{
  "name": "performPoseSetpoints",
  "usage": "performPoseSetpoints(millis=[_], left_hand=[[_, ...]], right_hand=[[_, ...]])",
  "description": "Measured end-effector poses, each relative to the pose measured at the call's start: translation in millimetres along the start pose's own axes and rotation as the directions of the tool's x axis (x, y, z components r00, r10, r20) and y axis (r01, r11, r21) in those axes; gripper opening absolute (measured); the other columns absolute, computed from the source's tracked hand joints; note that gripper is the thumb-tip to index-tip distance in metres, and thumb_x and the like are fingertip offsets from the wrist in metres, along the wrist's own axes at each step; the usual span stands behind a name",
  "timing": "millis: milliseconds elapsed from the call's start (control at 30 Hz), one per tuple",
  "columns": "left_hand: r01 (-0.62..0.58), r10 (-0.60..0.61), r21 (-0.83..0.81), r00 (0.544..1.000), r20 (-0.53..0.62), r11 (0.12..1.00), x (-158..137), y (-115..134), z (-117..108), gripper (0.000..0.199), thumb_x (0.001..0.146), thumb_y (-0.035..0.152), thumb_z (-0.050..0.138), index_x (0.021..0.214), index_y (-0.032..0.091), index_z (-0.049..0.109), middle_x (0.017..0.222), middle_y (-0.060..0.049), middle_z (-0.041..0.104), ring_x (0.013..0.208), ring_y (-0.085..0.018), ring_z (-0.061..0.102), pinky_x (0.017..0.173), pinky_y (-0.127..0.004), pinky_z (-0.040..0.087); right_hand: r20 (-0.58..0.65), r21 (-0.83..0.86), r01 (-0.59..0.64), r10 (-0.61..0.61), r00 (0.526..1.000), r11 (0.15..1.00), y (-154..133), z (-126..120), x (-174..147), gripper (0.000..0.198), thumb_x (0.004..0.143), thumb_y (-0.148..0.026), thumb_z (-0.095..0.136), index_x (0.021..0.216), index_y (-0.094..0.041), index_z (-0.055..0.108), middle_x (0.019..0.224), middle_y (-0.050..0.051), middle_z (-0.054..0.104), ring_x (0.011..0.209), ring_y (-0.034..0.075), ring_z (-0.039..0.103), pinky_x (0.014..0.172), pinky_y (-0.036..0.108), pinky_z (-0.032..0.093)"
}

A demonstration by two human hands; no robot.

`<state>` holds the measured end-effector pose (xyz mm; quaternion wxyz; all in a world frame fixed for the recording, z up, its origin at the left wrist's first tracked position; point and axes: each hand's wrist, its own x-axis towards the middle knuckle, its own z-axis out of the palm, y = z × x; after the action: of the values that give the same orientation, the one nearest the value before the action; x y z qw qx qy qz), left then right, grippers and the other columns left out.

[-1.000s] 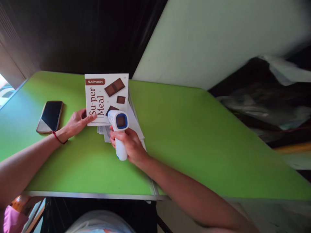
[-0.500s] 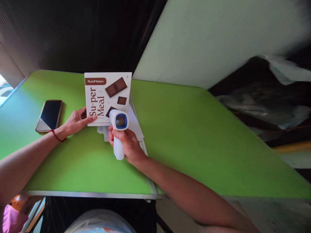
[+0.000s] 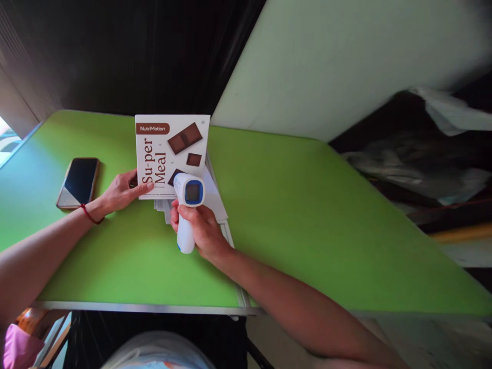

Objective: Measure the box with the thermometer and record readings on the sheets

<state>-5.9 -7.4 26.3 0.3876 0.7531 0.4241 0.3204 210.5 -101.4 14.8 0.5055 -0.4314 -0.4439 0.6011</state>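
Observation:
My left hand [image 3: 123, 189] grips the lower left corner of a white box [image 3: 151, 154] marked "NutriMotion Su-per Meal", its thumb on the front and the other fingers behind, mostly hidden. Brown chocolate pieces are printed on the box face. Wrapped in my right hand [image 3: 202, 225] is a white and blue infrared thermometer [image 3: 186, 233], held upright by its handle. Its small dark screen faces me, and its head overlaps the lower right corner of the box. Beneath and behind the box lie some white papers [image 3: 217, 200], partly covered.
A smartphone [image 3: 79, 182] with a dark screen lies to the left on the green table [image 3: 326, 220]. A seam with a metal strip runs across the tabletop. Behind stand a dark panel [image 3: 115, 56] and a pale wall [image 3: 326, 66]. Plastic-wrapped things [image 3: 415, 159] are at the right.
The thermometer has tilted slightly, its head shifting a little right and its handle end a little left. The box appears a few pixels further right; both grips stay the same.

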Motion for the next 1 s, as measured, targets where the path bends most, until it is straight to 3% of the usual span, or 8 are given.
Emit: performPoseSetpoints(millis=[333,500,1000], left_hand=[[-0.006,0.006,0.017,1.0,0.009,1.0,-0.1,-3.7,0.0,0.071,0.089,0.076,0.068,0.122,0.014,0.075,0.12,-0.014,0.081,0.101,-0.031,0.076,0.084,-0.039,0.061],[-0.02,0.02,0.02,1.0,0.008,1.0,0.1,-4.7,-0.5,0.069,0.089,0.075,0.069,0.122,0.015,0.076,0.118,-0.013,0.081,0.1,-0.031,0.076,0.083,-0.039,0.062],[-0.01,0.01,0.017,1.0,-0.001,1.0,0.8,-5.1,-0.2,0.066,0.088,0.074,0.071,0.122,0.017,0.076,0.113,-0.012,0.081,0.097,-0.031,0.076,0.081,-0.04,0.063]], right_hand=[[-0.017,0.048,-0.001,0.002,1.0,0.999,1.6,1.7,-0.7,0.03,0.076,-0.05,0.075,0.077,-0.023,0.063,0.063,-0.003,0.061,0.057,0.014,0.054,0.055,0.029,0.042],[0.001,0.035,0.004,-0.004,1.0,0.999,4.4,-0.4,-1.6,0.032,0.081,-0.052,0.074,0.075,-0.023,0.063,0.064,-0.002,0.062,0.058,0.014,0.054,0.056,0.029,0.042],[-0.006,0.019,-0.011,0.011,1.0,1.0,1.1,1.8,-0.8,0.032,0.077,-0.052,0.073,0.074,-0.023,0.06,0.063,-0.002,0.061,0.057,0.014,0.053,0.056,0.03,0.041]])
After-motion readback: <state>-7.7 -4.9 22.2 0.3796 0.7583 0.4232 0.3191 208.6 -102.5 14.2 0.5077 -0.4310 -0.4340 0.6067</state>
